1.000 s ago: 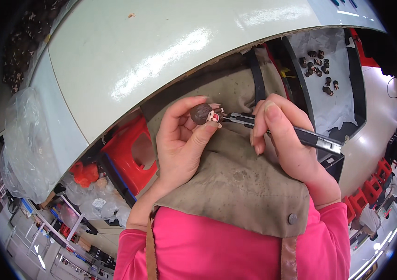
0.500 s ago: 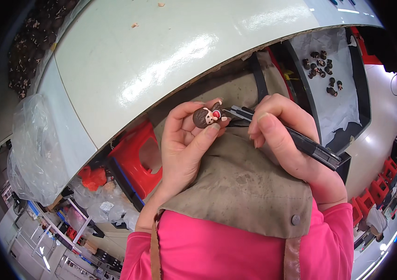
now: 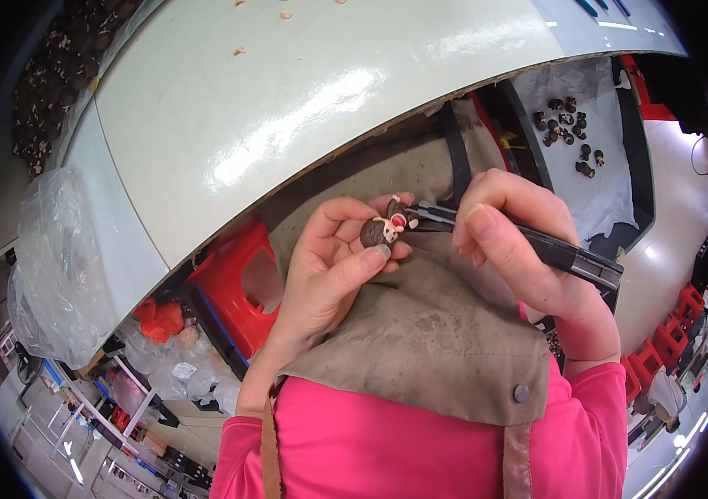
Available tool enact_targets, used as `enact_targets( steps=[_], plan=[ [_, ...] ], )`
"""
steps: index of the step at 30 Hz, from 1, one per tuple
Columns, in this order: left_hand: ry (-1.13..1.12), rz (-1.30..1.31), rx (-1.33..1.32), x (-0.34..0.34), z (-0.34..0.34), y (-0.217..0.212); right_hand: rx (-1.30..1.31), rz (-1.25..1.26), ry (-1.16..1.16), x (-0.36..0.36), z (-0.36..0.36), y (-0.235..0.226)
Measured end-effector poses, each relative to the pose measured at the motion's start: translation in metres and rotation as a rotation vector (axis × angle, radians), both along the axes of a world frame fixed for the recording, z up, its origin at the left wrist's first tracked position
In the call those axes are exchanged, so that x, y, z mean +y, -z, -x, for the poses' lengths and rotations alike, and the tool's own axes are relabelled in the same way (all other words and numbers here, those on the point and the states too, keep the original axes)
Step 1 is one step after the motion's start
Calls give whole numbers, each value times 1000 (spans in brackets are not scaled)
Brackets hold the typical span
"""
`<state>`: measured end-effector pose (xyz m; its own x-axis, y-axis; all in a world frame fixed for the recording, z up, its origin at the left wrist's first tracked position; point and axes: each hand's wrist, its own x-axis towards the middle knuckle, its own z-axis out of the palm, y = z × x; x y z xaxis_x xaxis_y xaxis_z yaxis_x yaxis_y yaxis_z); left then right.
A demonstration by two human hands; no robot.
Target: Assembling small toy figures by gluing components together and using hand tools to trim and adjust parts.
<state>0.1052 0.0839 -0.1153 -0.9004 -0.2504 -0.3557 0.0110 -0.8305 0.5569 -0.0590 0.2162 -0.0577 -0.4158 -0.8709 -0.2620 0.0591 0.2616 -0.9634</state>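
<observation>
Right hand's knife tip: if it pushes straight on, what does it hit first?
Likely the small brown figurine pinched in the left hand; the knife in the right hand points leftward, tip at it. Depth unclear.

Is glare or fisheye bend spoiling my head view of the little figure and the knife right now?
Head view: glare sits as a bright streak on the white table, away from the work; the table edge bows from the fisheye; the figure in the left hand and the knife in the right hand lie near centre, sharp and evenly lit; the rim goes black.

Left hand point(image 3: 329, 266) pinches small brown figurine point(image 3: 385, 228); right hand point(image 3: 520, 245) presses black knife point(image 3: 529, 243) against it.
</observation>
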Motion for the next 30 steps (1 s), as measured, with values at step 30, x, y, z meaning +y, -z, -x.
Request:
enact_targets(
  steps=[30],
  plan=[
    [131, -66, 8, -6, -6, 0, 364, 120, -112, -6, 2, -4]
  ],
)
